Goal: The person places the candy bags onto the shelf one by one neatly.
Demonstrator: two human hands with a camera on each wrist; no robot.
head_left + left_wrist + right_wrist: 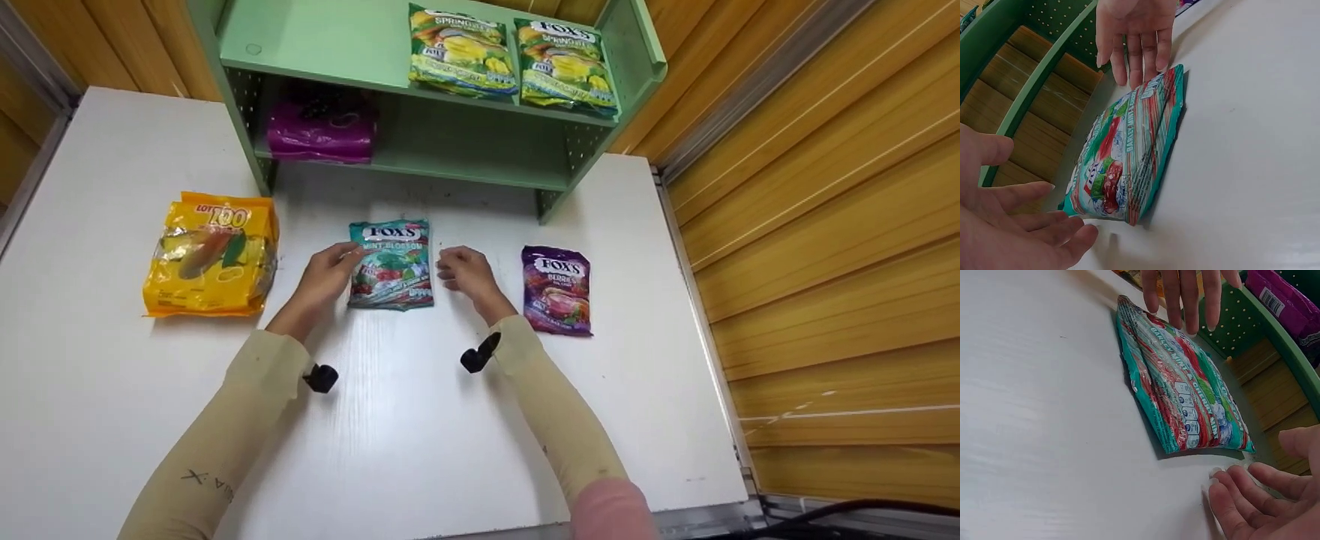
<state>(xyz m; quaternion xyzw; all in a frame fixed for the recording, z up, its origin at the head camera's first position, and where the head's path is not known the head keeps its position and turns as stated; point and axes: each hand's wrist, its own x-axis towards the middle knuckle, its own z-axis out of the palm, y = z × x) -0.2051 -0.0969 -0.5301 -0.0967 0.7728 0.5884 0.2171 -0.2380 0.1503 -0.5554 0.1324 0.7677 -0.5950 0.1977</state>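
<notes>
- The teal Fox's Mint Blossom bag (391, 264) lies flat on the white table (420, 450), printed face up, right between the person's two hands.
- The left hand (326, 277) is at the bag's left side, its fingertips overlapping the upper edge from above; I can't tell whether they touch. Its fingers are loose and spread, grasping nothing.
- The right hand (469, 276) is just beside the bag's right side, a narrow gap between; its fingers are relaxed and lightly bent, holding nothing.
- Farther left sits a yellow bag (206, 259), and past the right hand a purple Fox's Berries bag (556, 291).
- Behind stands a green shelf (322, 41).
</notes>
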